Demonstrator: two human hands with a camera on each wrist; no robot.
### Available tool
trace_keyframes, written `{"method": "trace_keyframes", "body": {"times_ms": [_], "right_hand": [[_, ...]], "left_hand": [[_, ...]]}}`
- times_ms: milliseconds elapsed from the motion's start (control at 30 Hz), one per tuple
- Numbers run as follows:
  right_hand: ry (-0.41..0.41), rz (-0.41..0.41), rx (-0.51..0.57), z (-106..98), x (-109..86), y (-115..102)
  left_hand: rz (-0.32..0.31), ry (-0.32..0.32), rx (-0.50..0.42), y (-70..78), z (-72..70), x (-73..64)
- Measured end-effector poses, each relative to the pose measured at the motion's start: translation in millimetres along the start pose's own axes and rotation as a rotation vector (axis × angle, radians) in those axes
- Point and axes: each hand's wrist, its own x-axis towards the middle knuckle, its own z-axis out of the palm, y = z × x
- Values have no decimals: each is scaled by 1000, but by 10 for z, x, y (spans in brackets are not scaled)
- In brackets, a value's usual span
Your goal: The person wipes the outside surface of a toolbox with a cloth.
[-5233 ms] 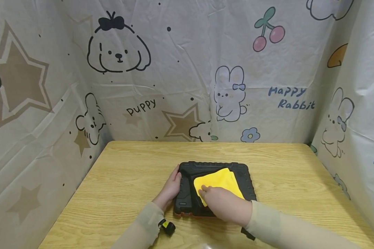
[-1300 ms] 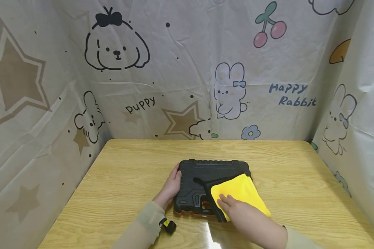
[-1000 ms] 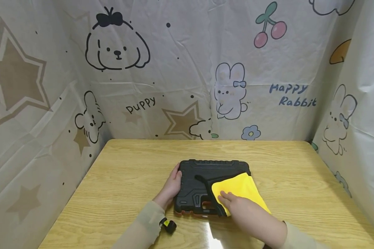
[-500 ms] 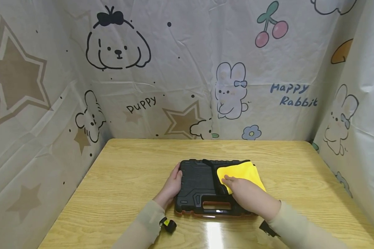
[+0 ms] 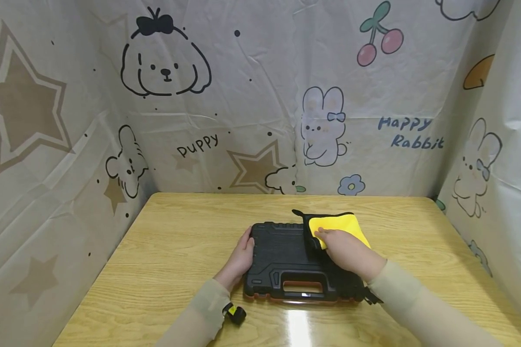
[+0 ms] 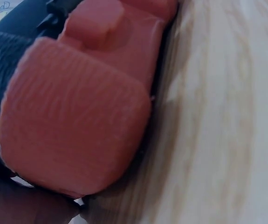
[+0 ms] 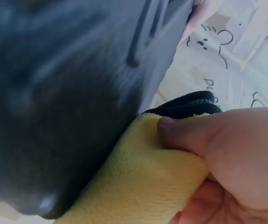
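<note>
A black plastic tool case (image 5: 278, 246) with a handle along its near side lies flat on the wooden table. My left hand (image 5: 239, 253) holds the case's left edge. In the left wrist view the case's orange-red lower shell (image 6: 73, 121) fills much of the picture, with part of a finger below it. At the far right of the lid, my right hand (image 5: 349, 253) pinches a yellow cloth (image 5: 340, 224) with black edging. The right wrist view shows the thumb (image 7: 180, 135) pressed on the folded cloth, beside the dark lid.
The wooden table (image 5: 186, 241) extends around the case on all sides. A patterned cloth backdrop (image 5: 243, 111) hangs behind it and at both sides. A small black camera (image 5: 235, 313) is strapped to the left wrist.
My right hand and the cloth have gone from the lid's middle to its near right part, then away from me to the far right edge, uncovering the handle. Left hand and case stay put.
</note>
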Motion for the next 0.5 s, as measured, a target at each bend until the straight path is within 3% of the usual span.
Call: {"method": "trace_keyframes", "body": {"times_ms": [500], "right_hand": [[40,31,5,33,131,252]], "left_hand": [[-22,14,5,-6,3,-5]]}}
